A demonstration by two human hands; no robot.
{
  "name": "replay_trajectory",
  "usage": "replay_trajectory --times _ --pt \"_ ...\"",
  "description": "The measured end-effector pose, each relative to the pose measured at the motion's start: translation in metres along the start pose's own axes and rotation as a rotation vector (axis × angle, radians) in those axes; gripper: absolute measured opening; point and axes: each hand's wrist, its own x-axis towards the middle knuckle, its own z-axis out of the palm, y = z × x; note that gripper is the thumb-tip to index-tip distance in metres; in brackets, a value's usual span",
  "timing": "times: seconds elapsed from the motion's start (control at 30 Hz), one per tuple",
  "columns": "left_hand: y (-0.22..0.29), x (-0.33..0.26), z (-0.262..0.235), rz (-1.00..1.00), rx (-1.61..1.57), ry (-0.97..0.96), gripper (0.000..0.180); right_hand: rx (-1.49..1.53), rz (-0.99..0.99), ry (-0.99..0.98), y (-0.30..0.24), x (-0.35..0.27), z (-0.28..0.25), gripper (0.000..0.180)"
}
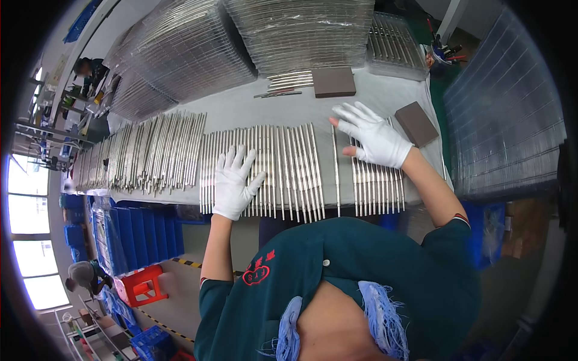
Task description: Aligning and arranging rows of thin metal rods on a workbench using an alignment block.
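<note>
My left hand (236, 183), in a white glove, lies flat with fingers spread on a row of thin metal rods (292, 174) laid side by side. To the right, my right hand (374, 135) wears a white glove with bare thumb and index fingertips. Its fingers are stretched out over the upper ends of a smaller group of rods (379, 189), partly hiding them. Between the two groups a single rod (336, 174) lies alone, its upper end near my right fingertips. Neither hand is closed around a rod.
A larger spread of rods (156, 150) covers the table's left. Brown blocks lie at the back (334, 82) and right (416, 124); several loose rods (290, 80) lie beside the back one. Stacked clear plastic trays (301, 36) line the far edge. More trays (509, 114) stand at right.
</note>
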Motion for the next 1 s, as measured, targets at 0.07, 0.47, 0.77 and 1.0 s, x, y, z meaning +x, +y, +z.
replay_trajectory --times 0.07,0.47,0.77,1.0 --pt "0.003 0.002 -0.004 -0.007 -0.011 -0.014 0.062 -0.014 0.001 -0.060 -0.005 -0.032 -0.002 0.070" --pt "0.007 -0.001 0.000 -0.029 -0.020 -0.030 0.059 0.030 -0.096 -0.043 -0.051 -0.002 0.038 0.062" --pt "0.004 -0.013 0.001 -0.029 -0.049 0.013 0.061 0.165 -0.220 -0.020 -0.067 0.038 0.058 0.068" --pt "-0.023 -0.041 -0.018 -0.182 0.026 0.127 0.061 0.236 0.054 0.457 -0.017 0.030 0.031 0.077"
